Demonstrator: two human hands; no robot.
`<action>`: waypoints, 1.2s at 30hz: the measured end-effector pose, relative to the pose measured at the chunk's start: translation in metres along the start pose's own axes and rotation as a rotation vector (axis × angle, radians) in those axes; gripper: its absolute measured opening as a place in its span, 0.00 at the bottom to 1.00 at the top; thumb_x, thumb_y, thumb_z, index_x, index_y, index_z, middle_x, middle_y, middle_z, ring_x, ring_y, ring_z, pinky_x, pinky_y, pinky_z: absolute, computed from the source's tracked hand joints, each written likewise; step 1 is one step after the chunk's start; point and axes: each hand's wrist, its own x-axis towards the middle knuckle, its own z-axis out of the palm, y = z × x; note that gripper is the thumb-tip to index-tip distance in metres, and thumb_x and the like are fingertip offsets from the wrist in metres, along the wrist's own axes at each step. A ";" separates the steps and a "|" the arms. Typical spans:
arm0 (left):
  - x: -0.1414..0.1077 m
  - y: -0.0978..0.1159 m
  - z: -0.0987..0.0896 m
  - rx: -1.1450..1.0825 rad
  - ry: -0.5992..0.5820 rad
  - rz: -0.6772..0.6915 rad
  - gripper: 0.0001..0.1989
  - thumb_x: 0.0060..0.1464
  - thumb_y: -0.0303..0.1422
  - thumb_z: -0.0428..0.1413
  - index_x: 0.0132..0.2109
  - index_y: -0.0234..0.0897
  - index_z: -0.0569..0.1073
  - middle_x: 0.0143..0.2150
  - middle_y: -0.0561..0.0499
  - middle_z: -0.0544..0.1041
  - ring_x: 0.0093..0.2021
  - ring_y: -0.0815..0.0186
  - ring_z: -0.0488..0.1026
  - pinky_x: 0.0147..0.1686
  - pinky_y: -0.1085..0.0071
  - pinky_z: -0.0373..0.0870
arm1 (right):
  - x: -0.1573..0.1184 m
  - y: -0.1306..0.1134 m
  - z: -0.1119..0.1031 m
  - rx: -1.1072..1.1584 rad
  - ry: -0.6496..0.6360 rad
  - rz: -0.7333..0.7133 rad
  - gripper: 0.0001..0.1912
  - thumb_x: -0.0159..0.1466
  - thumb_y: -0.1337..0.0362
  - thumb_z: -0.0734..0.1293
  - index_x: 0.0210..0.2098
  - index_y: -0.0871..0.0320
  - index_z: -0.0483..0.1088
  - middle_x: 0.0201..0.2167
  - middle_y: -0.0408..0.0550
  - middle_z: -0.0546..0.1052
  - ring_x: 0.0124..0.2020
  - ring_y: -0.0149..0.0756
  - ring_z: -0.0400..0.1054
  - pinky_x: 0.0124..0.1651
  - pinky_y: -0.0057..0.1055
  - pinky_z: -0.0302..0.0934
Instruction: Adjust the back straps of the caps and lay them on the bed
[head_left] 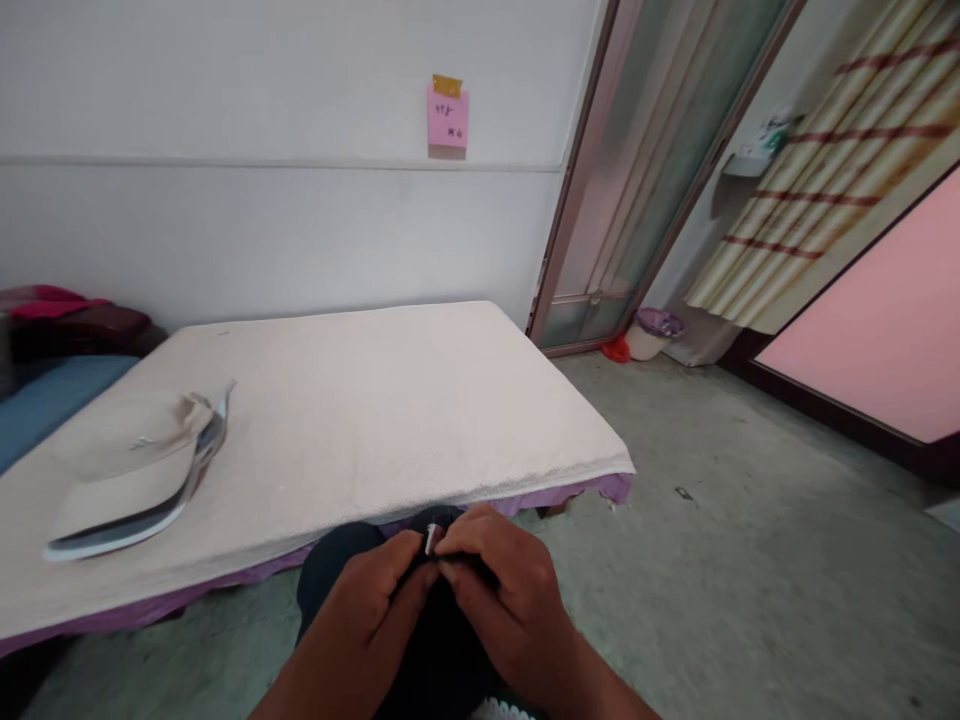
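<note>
Both hands meet low in the middle of the head view, over dark-clothed legs. Between the fingertips sits a small dark object with a bright silvery part [431, 539]; its exact shape is too small to tell. My left hand [371, 592] pinches it from the left, thumb and fingers pressed together. On its right side, my right hand [504, 585] grips it with thumb and forefinger. The fingers hide most of the object. Beyond the hands is the front edge of a low surface covered by a white cloth [390, 400].
Light caps [127, 460] lie stacked on the cloth at left, near dark and red fabric [82, 315]. A pink note [448, 118] hangs on the wall. At right are a glass door [622, 150], a bin [651, 333] and a striped curtain [832, 170].
</note>
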 end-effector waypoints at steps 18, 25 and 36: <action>0.002 -0.007 -0.008 -0.668 -0.244 -0.141 0.10 0.56 0.41 0.56 0.36 0.39 0.76 0.25 0.57 0.63 0.25 0.73 0.55 0.24 0.76 0.53 | 0.018 0.020 -0.020 0.413 -0.384 0.336 0.11 0.65 0.59 0.63 0.36 0.60 0.73 0.28 0.43 0.71 0.30 0.30 0.64 0.35 0.27 0.57; -0.007 0.005 -0.017 -0.889 -0.124 -0.262 0.12 0.47 0.40 0.64 0.34 0.36 0.79 0.22 0.55 0.68 0.22 0.76 0.60 0.22 0.80 0.53 | 0.017 0.053 -0.014 0.319 -0.171 0.451 0.09 0.59 0.61 0.68 0.27 0.60 0.71 0.24 0.41 0.70 0.28 0.30 0.61 0.34 0.27 0.53; 0.003 -0.010 -0.054 -1.490 0.458 -0.287 0.09 0.49 0.22 0.55 0.35 0.36 0.78 0.25 0.50 0.80 0.26 0.66 0.77 0.31 0.72 0.76 | -0.052 0.080 0.012 1.154 -0.153 0.937 0.27 0.55 0.43 0.68 0.43 0.58 0.76 0.40 0.52 0.79 0.45 0.44 0.71 0.53 0.38 0.59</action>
